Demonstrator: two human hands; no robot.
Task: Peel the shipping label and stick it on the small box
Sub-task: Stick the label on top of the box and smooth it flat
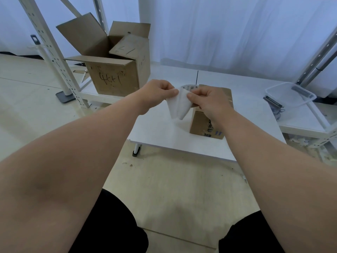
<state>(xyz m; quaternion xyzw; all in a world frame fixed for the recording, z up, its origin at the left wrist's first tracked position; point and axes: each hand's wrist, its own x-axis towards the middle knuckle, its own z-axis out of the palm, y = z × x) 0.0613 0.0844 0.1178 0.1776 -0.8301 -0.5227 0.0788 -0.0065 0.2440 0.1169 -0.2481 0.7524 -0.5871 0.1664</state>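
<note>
I hold a white shipping label (177,105) in the air above the white table (160,130), its two layers hanging down and splitting apart at the top. My left hand (158,93) pinches one layer at its upper edge. My right hand (209,101) pinches the other layer. A printed barcode part of the label curls up behind my fingers. The small brown cardboard box (206,125) stands on the table just behind and below my right hand, which hides part of its top.
A large open cardboard box (113,77) with handwriting sits on a low shelf at the back left, beside a white perforated rack post (52,52). A clear plastic tub (290,94) rests on the shelf at the right. White curtains hang behind.
</note>
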